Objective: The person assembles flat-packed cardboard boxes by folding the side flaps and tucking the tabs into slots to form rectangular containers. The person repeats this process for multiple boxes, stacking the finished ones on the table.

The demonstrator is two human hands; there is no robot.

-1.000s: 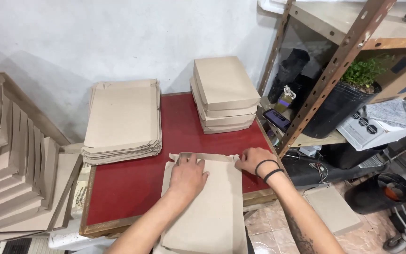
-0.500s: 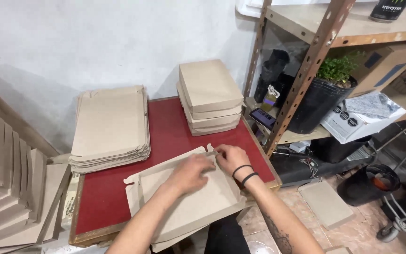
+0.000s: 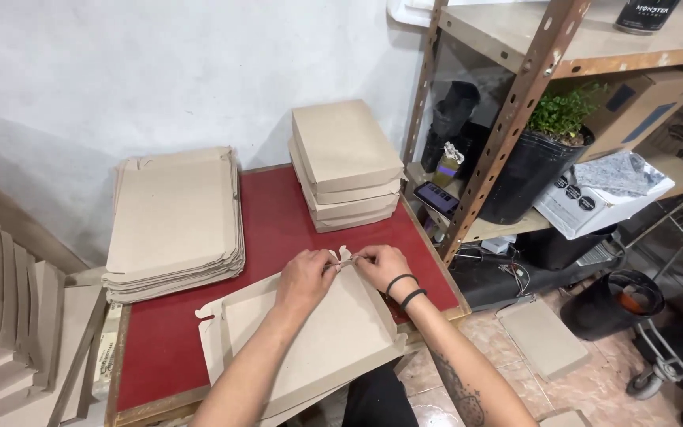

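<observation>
A flat brown cardboard box blank (image 3: 310,340) lies partly folded on the red table top (image 3: 270,229), its side walls raised. My left hand (image 3: 303,278) and my right hand (image 3: 379,265) meet at its far corner, both pinching the small corner tabs (image 3: 344,258) together. My right wrist carries two dark bands. A stack of unfolded blanks (image 3: 174,221) rests on the table's far left. A stack of three folded boxes (image 3: 345,162) stands at the far right.
More flat cardboard (image 3: 1,316) leans in rows at the left. A metal shelf rack (image 3: 515,95) stands right of the table with a potted plant (image 3: 547,150), boxes and a dark can. A folded box (image 3: 543,336) lies on the tiled floor.
The blank went from flat under my palms to having raised walls. Both hands moved up to its far corner and now pinch the tabs. The camera shifted slightly right.
</observation>
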